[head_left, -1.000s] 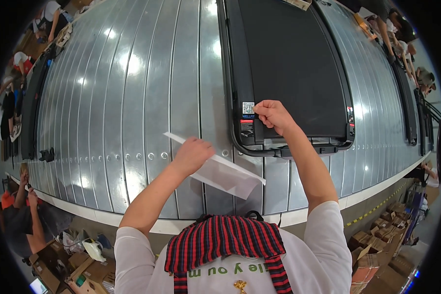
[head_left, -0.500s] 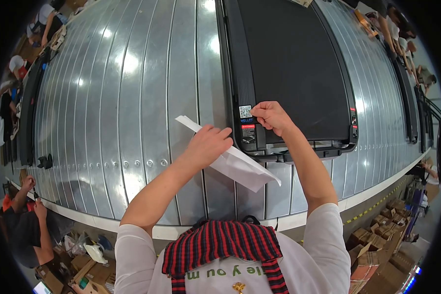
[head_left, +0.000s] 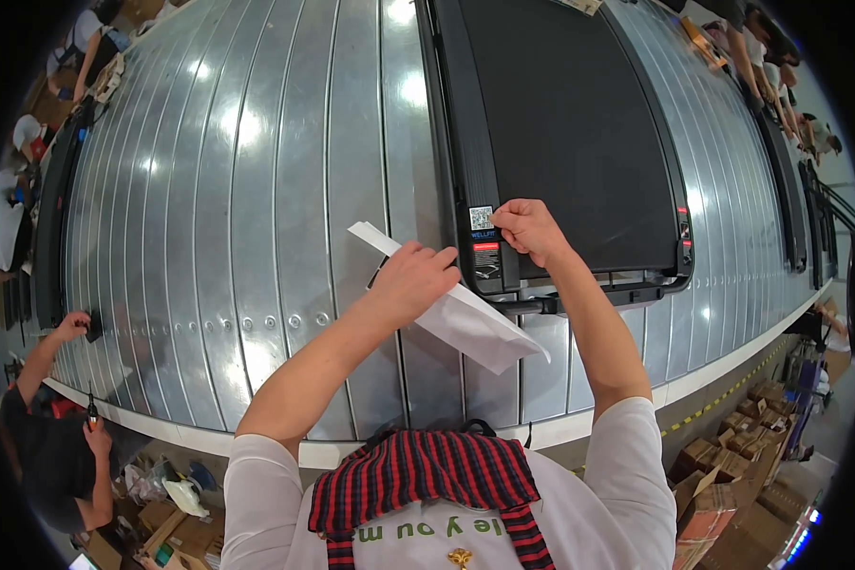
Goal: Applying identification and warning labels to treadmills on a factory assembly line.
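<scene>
A black treadmill deck (head_left: 579, 123) lies in front of me, its near end toward me. My left hand (head_left: 416, 283) is closed around white sheets of paper (head_left: 475, 328), which slant down to the right just left of the deck's near corner; a dark patch shows on the sheet beside the fingers. With thumb and forefinger pinched, my right hand (head_left: 530, 231) is at the right edge of a square black-and-white code sticker (head_left: 482, 218) on the left side rail. Below that sticker sits a red-topped black warning label (head_left: 485, 258).
The deck rests on a slatted metal conveyor (head_left: 285, 190) with a pale near edge. At the left, a person in black (head_left: 57, 446) holds a screwdriver (head_left: 92, 410). Other people work along both far sides. Cardboard boxes (head_left: 722, 465) stand at the lower right.
The deck and both my hands have shifted very slightly right in the picture, keeping the same grips. The person at the left has reached one hand onto the conveyor, toward a small black part.
</scene>
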{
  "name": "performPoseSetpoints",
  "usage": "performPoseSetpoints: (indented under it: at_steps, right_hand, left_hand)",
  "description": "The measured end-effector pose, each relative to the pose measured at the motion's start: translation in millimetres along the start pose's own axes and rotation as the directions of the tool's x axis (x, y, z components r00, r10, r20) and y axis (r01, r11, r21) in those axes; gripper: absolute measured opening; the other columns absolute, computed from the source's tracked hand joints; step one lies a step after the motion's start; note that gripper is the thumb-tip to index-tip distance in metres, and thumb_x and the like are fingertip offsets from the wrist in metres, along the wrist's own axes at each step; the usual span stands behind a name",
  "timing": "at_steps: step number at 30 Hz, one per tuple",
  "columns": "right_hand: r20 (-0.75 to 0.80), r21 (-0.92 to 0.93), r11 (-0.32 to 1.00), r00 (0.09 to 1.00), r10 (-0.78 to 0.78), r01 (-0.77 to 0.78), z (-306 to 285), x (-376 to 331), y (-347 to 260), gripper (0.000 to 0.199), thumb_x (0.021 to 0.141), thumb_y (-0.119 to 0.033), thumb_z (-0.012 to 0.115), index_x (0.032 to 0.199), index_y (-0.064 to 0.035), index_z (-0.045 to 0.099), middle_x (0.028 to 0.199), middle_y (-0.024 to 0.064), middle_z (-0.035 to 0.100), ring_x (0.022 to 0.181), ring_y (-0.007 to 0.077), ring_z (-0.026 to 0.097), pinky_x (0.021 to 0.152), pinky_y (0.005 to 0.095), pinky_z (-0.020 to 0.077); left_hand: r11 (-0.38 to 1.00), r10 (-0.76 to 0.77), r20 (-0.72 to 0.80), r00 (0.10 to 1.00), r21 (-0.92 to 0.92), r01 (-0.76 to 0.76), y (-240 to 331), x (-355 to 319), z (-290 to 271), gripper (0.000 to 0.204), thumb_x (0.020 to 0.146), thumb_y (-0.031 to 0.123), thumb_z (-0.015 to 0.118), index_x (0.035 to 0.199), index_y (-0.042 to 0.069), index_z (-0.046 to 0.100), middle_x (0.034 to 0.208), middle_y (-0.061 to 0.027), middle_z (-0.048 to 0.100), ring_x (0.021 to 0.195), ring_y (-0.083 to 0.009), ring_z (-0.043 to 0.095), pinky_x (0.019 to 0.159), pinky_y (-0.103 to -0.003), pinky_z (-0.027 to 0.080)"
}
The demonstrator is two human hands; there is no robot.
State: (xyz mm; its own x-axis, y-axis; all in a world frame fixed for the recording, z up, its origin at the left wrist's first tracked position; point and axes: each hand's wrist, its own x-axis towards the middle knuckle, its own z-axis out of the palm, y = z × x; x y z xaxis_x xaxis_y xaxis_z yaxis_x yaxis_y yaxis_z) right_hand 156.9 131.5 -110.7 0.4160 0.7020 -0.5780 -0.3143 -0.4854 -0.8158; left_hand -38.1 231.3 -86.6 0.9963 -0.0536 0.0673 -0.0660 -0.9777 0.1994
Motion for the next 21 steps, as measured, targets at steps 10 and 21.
performPoseSetpoints:
  at_steps: [10,21]
  right_hand:
    - [-0.015,0.022,1.0,1.0,-0.021,0.021,-0.2,2.6,5.2,0.01,0.076,-0.008,0.057,0.071,-0.0006,0.053,0.051,0.0006,0.045,0.04,0.0054,0.035,0.034,0.0205,0.0228]
    - [-0.047,0.023,0.999,0.998,-0.048,0.049,1.4,1.8,5.5,0.009,0.076,-0.008,0.057,0.072,0.0005,0.054,0.051,0.0014,0.046,0.039,0.0059,0.037,0.034,0.021,0.0241]
  left_hand:
    - [1.0,0.024,-0.035,0.999,-0.003,-0.025,-3.0,1.4,5.1,0.007,0.069,0.012,0.054,0.075,0.01,0.056,0.097,-0.0064,0.053,0.076,-0.0175,0.056,0.07,-0.03,0.04]
    - [0.996,-0.035,0.163,0.986,-0.07,0.047,0.4,17.1,-3.1,0.009,0.072,0.007,0.049,0.08,0.008,0.053,0.117,-0.0068,0.048,0.084,-0.0193,0.054,0.075,-0.033,0.041]
